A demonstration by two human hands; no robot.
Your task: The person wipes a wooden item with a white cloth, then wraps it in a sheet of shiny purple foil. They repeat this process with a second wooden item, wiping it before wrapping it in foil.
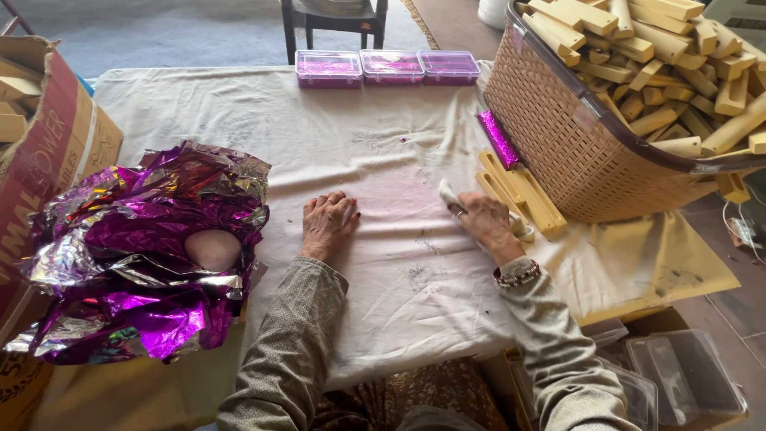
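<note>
My left hand (328,223) lies flat, palm down, on the white cloth (239,120) that covers the table. It holds nothing. My right hand (481,219) is closed around a small white wad of cloth or paper (446,192) and presses it on a pinkish stain in the cloth. Just right of that hand lie a few pale yellow wooden pieces (523,195) side by side. A bar wrapped in purple foil (498,138) lies beyond them.
A tan woven basket (558,136) heaped with yellow wooden pieces stands at the right. Crumpled purple and silver foil (144,247) is piled at the left, beside a cardboard box (56,136). Three purple-filled clear boxes (387,67) line the far edge. Clear plastic lids (678,375) lie at lower right.
</note>
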